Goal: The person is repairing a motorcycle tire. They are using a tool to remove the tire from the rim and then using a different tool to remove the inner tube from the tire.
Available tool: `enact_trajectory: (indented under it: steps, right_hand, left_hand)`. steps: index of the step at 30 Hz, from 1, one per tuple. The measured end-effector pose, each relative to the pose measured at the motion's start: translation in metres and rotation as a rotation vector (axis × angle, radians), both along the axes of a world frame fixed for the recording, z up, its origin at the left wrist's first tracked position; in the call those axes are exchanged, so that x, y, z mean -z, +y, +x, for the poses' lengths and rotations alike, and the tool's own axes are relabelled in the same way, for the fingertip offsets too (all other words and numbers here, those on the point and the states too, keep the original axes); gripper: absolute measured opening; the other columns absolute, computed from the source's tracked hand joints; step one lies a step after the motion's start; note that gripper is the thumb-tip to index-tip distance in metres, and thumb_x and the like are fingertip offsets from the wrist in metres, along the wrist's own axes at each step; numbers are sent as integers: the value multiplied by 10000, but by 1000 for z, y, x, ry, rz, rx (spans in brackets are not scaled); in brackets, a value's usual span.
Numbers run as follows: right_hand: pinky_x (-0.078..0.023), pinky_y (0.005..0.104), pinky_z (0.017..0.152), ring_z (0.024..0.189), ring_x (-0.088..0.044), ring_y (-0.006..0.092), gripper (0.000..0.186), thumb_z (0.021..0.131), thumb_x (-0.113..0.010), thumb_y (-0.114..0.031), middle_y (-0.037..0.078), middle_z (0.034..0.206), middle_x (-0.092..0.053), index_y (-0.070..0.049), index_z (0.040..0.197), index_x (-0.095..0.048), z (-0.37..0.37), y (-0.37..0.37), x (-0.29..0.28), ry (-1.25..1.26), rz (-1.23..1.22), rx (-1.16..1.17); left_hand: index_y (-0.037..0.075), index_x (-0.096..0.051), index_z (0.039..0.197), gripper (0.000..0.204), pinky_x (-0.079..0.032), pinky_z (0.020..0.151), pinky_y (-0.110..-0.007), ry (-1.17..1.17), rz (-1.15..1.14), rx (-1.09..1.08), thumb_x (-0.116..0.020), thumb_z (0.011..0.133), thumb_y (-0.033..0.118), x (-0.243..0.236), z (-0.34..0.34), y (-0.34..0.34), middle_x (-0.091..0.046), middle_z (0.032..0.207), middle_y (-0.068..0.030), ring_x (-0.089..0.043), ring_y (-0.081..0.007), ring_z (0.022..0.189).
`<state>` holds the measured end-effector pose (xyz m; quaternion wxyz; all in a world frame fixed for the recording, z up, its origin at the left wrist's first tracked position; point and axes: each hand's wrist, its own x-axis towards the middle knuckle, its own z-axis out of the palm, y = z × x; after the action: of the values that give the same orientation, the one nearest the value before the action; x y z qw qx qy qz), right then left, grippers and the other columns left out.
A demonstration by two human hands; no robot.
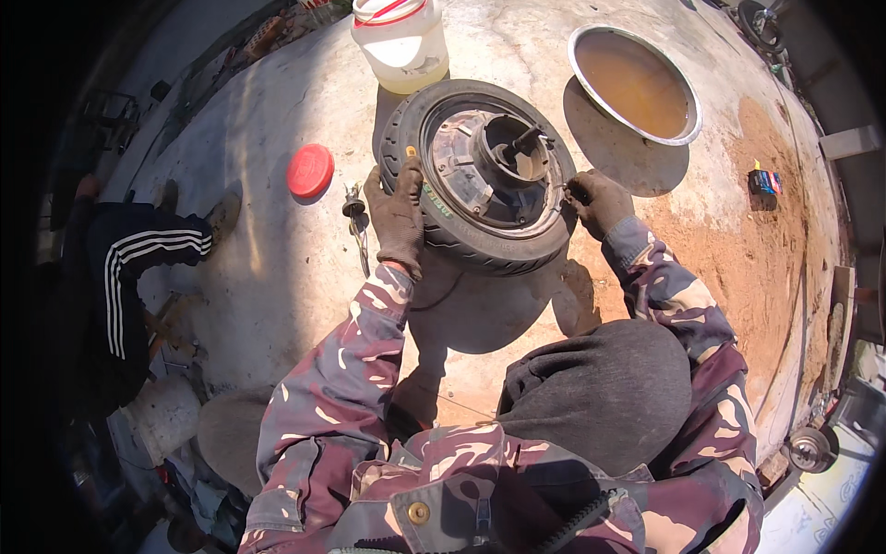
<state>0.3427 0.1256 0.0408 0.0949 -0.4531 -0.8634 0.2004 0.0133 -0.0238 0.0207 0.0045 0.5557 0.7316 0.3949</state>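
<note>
The wheel [475, 180] is a single assembly of tire and hub. The tire [489, 254] is black rubber with a grooved tread, a green marking on the sidewall and a small orange mark. The hub [461, 162] is grey metal, stained. A raised, open cylindrical collar [496, 164] surrounds a dark central shaft [522, 141]. Pose: tilted, hub face upward. Location: over pale ground [498, 51]; contact underneath is hidden.

On my remote feed, a camouflage jacket [452, 452] fills the bottom of the frame, maroon, grey and cream, sleeves [328, 379] matching! I spot a brass snap [419, 512] lower centre, zip teeth [580, 524] to its right, dark grey trousers [600, 392] right of centre, brownish gloves [401, 245] over left hand [399, 212] and right hand [602, 205].
</note>
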Motion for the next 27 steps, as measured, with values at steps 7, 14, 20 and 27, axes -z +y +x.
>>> enact_trajectory:
  steps: [7,14,20,27]
  right_hand:
    - [-566,431,876,1011,-709,334,277,848,-742,-196,104,1064,-722,-162,1123,-757,-7,0,1,-42,-83,7]
    - [-569,446,877,1001,-708,349,223,844,-727,-161,118,1043,-718,-150,1063,-764,-5,-1,4,-65,-50,-53]
    - [-569,444,834,955,-705,355,213,825,-733,-147,128,998,-705,-145,1037,-761,-8,-2,6,-56,1,-84]
    - [-579,475,831,933,-724,364,123,870,-686,-182,134,969,-719,-126,961,-747,-15,2,1,-197,130,-191]
  left_hand:
    - [226,-627,1415,635,-429,1114,-496,-102,-74,-54,-677,823,4,0,-4,2,-550,1383,-268,-508,-465,1320]
    - [241,-622,1439,638,-429,1112,-493,-142,-45,-20,-668,844,15,8,-9,2,-507,1382,-323,-523,-474,1303]
    - [229,-634,1423,584,-432,1108,-487,-112,-38,-32,-673,871,44,4,-6,2,-516,1372,-318,-530,-468,1290]
    - [194,-637,1411,540,-446,1087,-487,-70,-29,-15,-656,890,53,0,-5,3,-524,1361,-310,-540,-465,1270]
